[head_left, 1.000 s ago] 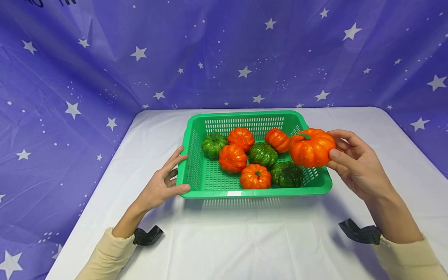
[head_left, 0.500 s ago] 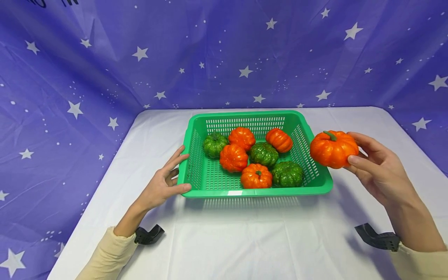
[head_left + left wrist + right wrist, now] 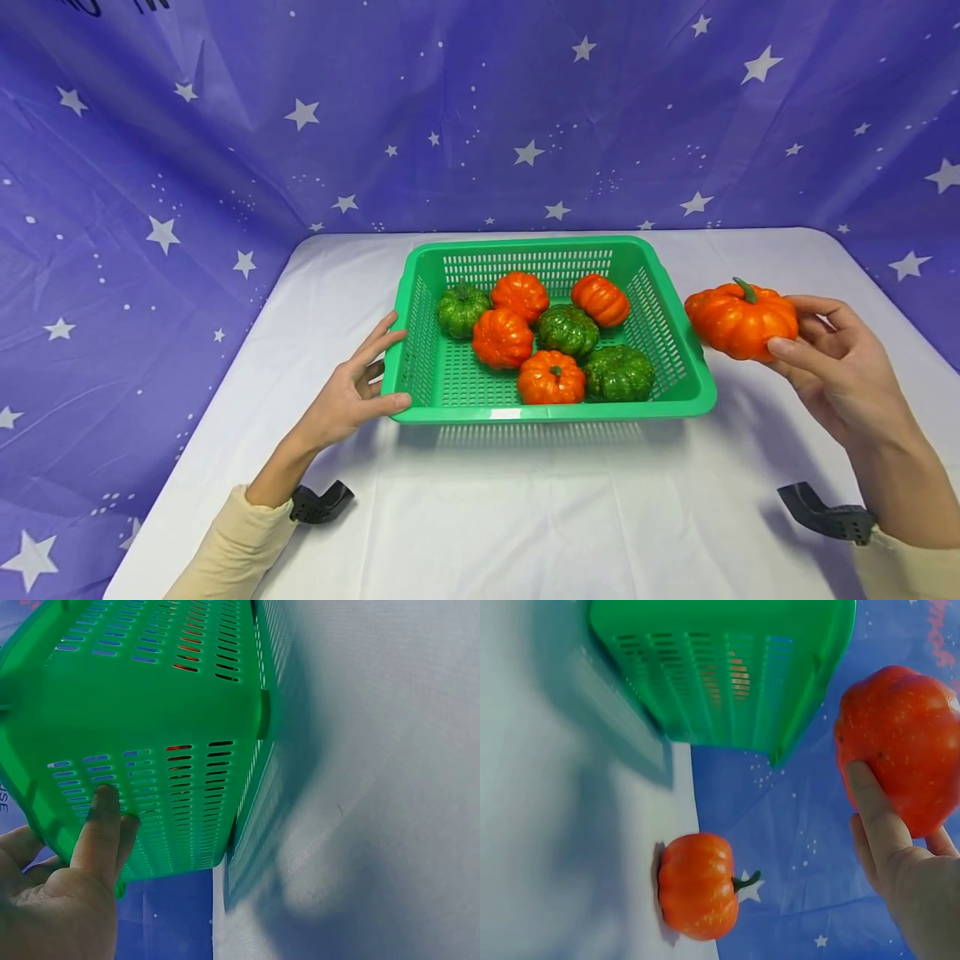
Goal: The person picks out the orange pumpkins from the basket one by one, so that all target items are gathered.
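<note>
My right hand (image 3: pixel 847 367) holds an orange pumpkin (image 3: pixel 738 321) with a green stem, thumb in front and fingers behind. It is raised just outside the right end of a green plastic basket (image 3: pixel 525 413). At the basket's left end, my left hand (image 3: pixel 345 404) grips the rim, thumb on top near the front corner. In the left wrist view, two fingers (image 3: pixel 105 829) lie against the slotted outer wall. Inside the basket are several orange pumpkins (image 3: pixel 502 339) and three green ones (image 3: pixel 567 330).
Another orange pumpkin (image 3: pixel 697 886) stands on the white-covered table (image 3: pixel 525 508) beyond the basket's right end; the held pumpkin and right hand hide it in the head view. A purple cloth (image 3: pixel 480 108) with white stars hangs behind and around the table.
My right hand has carried the orange pumpkin rightward, from over the basket's right edge to outside it. The left hand stays at the rim, and the basket has hardly moved.
</note>
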{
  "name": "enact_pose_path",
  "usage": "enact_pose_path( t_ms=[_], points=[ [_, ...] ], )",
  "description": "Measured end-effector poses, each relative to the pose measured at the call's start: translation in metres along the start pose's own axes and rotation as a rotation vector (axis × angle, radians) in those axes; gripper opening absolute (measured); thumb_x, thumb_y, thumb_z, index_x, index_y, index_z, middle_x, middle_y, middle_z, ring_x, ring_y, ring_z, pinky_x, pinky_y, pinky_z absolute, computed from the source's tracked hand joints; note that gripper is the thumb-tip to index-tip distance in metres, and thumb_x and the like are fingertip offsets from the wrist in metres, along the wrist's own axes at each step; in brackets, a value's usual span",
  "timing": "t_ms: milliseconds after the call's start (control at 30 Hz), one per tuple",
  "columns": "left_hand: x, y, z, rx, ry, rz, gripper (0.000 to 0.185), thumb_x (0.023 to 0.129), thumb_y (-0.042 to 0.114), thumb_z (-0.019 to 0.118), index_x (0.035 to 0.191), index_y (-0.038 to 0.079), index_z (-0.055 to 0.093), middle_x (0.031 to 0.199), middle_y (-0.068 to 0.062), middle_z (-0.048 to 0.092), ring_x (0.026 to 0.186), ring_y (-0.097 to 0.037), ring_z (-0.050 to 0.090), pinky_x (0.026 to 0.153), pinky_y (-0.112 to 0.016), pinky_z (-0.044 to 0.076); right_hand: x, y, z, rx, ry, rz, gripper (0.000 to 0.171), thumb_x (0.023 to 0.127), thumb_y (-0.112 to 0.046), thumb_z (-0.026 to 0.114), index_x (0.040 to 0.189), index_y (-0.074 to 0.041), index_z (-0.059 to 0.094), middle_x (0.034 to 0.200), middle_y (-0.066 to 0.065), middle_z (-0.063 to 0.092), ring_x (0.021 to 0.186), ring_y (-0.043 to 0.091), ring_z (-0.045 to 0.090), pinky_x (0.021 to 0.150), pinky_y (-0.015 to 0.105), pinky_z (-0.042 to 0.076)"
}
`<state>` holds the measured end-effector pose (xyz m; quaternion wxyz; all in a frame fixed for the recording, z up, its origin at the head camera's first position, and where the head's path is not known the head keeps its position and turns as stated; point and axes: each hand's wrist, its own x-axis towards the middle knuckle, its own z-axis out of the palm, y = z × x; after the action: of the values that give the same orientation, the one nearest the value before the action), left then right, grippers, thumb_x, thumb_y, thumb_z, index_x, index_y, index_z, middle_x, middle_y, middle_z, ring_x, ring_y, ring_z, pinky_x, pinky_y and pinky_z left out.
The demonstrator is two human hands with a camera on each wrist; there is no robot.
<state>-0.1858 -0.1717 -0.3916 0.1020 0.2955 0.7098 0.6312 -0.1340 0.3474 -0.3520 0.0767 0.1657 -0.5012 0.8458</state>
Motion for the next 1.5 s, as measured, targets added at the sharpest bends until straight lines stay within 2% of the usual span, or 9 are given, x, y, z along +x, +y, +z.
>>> enact_pose_path(
  t_ms=[233,300,500,767,900,1067,1267,1367,1500],
  points=[
    [0.000,0.000,0.000,-0.002,-0.002,0.000,0.077,0.081,-0.001,0.066,0.144,0.004,0.023,0.153,0.005,-0.001,0.131,-0.036,0.021,0.096,-0.030,0.037,-0.001,-0.004,-0.017,0.049,0.036,0.043,0.062,0.080,0.030,0.033,0.137,0.004,0.031,0.126,0.017,0.038,0.109,0.027,0.050,0.081,0.039,0.047],
    [0.000,0.000,0.000,-0.008,-0.005,0.001,0.077,0.081,-0.001,0.066,0.144,0.004,0.023,0.153,0.005,-0.002,0.131,-0.036,0.021,0.096,-0.030,0.038,-0.002,-0.006,-0.024,0.030,0.045,0.062,0.063,0.080,0.030,0.034,0.138,0.004,0.032,0.128,0.015,0.036,0.109,0.025,0.049,0.082,0.037,0.047],
    [0.001,0.001,0.001,-0.004,-0.011,0.001,0.077,0.081,-0.001,0.067,0.144,0.004,0.023,0.153,0.005,-0.001,0.132,-0.035,0.019,0.096,-0.031,0.037,-0.006,-0.012,-0.043,-0.057,0.074,0.094,0.059,0.082,0.028,0.035,0.136,0.005,0.035,0.130,0.014,0.038,0.107,0.021,0.051,0.080,0.032,0.047],
    [0.001,0.001,0.000,-0.003,-0.006,-0.002,0.077,0.080,-0.001,0.067,0.144,0.004,0.024,0.153,0.005,-0.001,0.132,-0.035,0.019,0.097,-0.030,0.036,-0.009,-0.010,-0.065,-0.020,0.125,0.063,0.061,0.078,0.033,0.037,0.130,0.002,0.036,0.117,0.015,0.048,0.098,0.022,0.058,0.076,0.033,0.049],
    [0.000,-0.001,0.000,-0.028,-0.008,-0.002,0.077,0.080,-0.002,0.066,0.144,0.003,0.023,0.153,0.004,-0.001,0.132,-0.035,0.020,0.096,-0.030,0.038,-0.008,-0.008,-0.073,-0.057,0.143,0.079,0.062,0.078,0.032,0.038,0.131,0.000,0.034,0.117,0.013,0.046,0.097,0.021,0.057,0.076,0.032,0.050],
    [0.000,-0.002,0.001,-0.037,-0.008,-0.001,0.077,0.080,-0.002,0.066,0.144,0.003,0.023,0.153,0.005,-0.001,0.131,-0.036,0.021,0.096,-0.031,0.038,-0.001,-0.008,-0.082,-0.087,0.222,0.113,0.067,0.078,0.030,0.042,0.133,-0.008,0.033,0.116,0.009,0.040,0.094,0.020,0.058,0.071,0.032,0.052],
    [0.000,-0.002,0.000,-0.038,-0.010,0.005,0.077,0.081,-0.003,0.066,0.144,0.003,0.023,0.153,0.005,-0.002,0.131,-0.036,0.022,0.096,-0.031,0.038,0.007,-0.006,-0.095,-0.112,0.264,0.146,0.062,0.079,0.027,0.045,0.131,-0.005,0.042,0.126,0.006,0.035,0.097,0.016,0.057,0.071,0.030,0.052],
    [0.001,-0.002,0.000,-0.048,-0.014,0.008,0.078,0.080,-0.003,0.066,0.144,0.002,0.022,0.153,0.004,-0.002,0.130,-0.037,0.024,0.095,-0.032,0.039,0.011,-0.005,-0.103,-0.169,0.291,0.172,0.062,0.078,0.026,0.049,0.131,-0.007,0.044,0.126,0.004,0.034,0.097,0.013,0.056,0.073,0.026,0.051],
    [0.002,0.000,0.000,-0.041,-0.018,0.012,0.079,0.080,-0.002,0.067,0.144,0.002,0.022,0.153,0.004,-0.002,0.131,-0.036,0.023,0.096,-0.032,0.038,0.016,-0.004,-0.115,-0.348,0.340,0.202,0.064,0.079,0.018,0.058,0.133,-0.011,0.043,0.123,-0.002,0.037,0.096,0.005,0.051,0.074,0.015,0.048]
  ],
)
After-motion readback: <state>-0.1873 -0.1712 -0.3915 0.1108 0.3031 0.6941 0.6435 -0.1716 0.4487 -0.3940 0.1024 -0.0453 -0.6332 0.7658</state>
